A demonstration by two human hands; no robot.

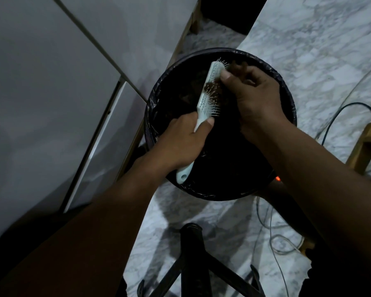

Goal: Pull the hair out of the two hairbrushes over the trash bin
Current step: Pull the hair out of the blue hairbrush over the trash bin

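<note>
A pale green hairbrush [208, 91] is held over the round black trash bin [286, 99], which is lined with a dark bag. My left hand [180, 142] grips the brush handle, whose end pokes out below my fist. The brush is tilted, bristles facing right. A clump of brown hair [211, 86] sits in the bristles at mid-head. My right hand [251, 93] pinches at that hair, thumb against the bristles, and more dark hair shows by its fingertips. Only one hairbrush is in view.
White cabinet panels [51, 93] rise on the left. The floor is marbled tile [319, 39]. Cables [272, 232] trail across it at right. A wooden furniture leg [366, 142] stands at the right edge. A black chair base [193, 254] lies below the bin.
</note>
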